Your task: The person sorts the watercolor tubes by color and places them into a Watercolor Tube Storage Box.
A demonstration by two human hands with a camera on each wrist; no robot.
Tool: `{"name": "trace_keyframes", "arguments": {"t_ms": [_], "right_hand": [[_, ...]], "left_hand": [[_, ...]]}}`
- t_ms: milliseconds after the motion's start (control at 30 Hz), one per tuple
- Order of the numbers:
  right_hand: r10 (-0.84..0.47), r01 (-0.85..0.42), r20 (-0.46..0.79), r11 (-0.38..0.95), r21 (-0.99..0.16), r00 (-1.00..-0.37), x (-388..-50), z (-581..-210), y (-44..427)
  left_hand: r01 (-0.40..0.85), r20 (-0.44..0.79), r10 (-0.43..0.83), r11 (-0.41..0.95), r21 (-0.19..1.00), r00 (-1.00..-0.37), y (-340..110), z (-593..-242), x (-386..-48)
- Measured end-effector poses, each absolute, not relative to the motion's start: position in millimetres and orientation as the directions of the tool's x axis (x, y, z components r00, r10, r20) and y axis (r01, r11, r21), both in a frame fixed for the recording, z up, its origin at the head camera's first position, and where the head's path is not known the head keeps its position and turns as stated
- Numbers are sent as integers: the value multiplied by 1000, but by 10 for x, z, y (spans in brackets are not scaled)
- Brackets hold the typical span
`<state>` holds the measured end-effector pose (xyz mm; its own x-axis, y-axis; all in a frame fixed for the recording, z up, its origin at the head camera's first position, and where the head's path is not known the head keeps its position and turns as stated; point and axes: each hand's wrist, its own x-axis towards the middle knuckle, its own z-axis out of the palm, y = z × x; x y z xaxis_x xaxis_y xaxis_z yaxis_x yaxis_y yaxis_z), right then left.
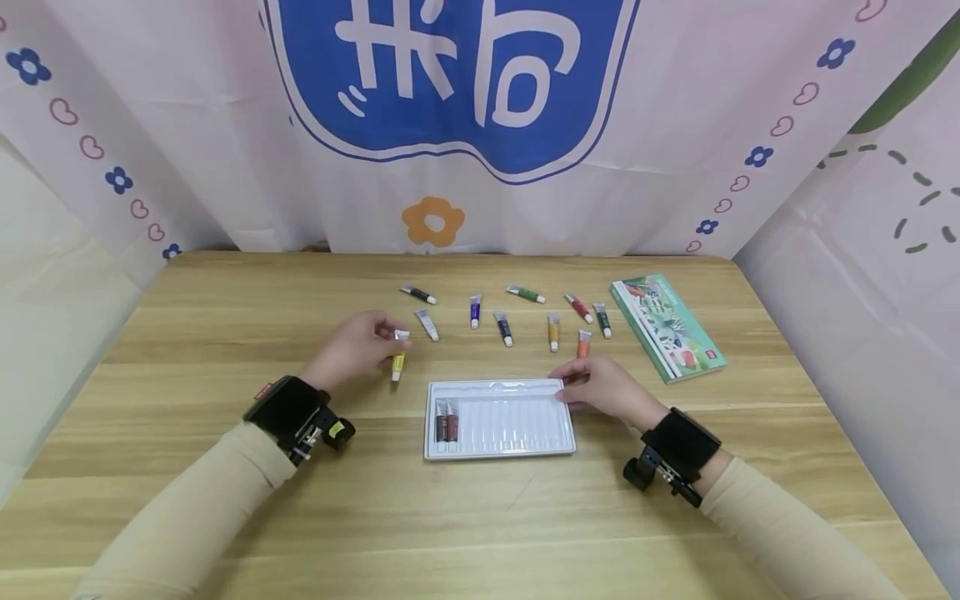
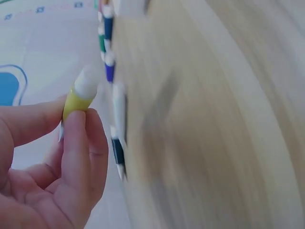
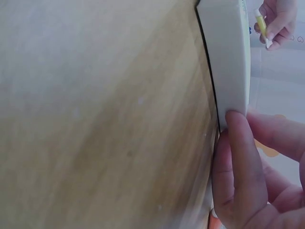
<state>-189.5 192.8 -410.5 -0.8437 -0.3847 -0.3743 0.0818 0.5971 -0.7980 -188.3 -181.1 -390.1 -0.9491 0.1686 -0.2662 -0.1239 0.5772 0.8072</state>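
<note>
Left hand: on my feed, the left hand [image 1: 360, 346] pinches a yellow tube between thumb and fingers.
Yellow tube: I have the yellow tube [image 1: 398, 363] above the table [image 1: 360, 508], left of the tray, white cap pointing toward the near side.
Right hand: I see the right hand [image 1: 611, 390] gripping the tray at its far right corner, thumb and fingers on the edge.
Tray: the white tray [image 1: 517, 429] lies in front of me; a dark brown tube [image 1: 441, 425] and a reddish tube [image 1: 452, 425] sit side by side at its left end.
Loose tubes: beyond the tray I make out a black tube [image 1: 422, 295], a white tube [image 1: 427, 325], a purple tube [image 1: 476, 311], a navy tube [image 1: 503, 329], a green tube [image 1: 527, 294], a mustard tube [image 1: 553, 332], a red tube [image 1: 579, 307] and a dark tube [image 1: 602, 320].
Orange tube: the orange tube [image 1: 584, 343] lies just beyond the right hand, partly hidden from me.
Box: a green illustrated box [image 1: 667, 327] lies at the far right of the table.
Backdrop: a printed cloth [image 1: 360, 200] hangs behind the table.
</note>
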Motion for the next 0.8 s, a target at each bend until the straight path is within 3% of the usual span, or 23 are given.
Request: {"name": "trace_keyframes", "arguments": {"t_ms": [367, 567, 800], "right_hand": [[-383, 87, -380, 598, -797, -842, -1900, -4124, 1932], [-387, 82, -376, 596, -799, -842, -1903, -4130, 1927], [-375, 96, -388, 603, -792, -842, -1896, -4112, 1921]], "left_hand": [[-80, -173, 237, 355, 931, -956, -1442, -3854, -1680], [-4, -117, 283, 368, 930, -952, -1273, -3866, -1583], [-61, -159, 307, 307, 950, -938, -1143, -3917, -1509]]}}
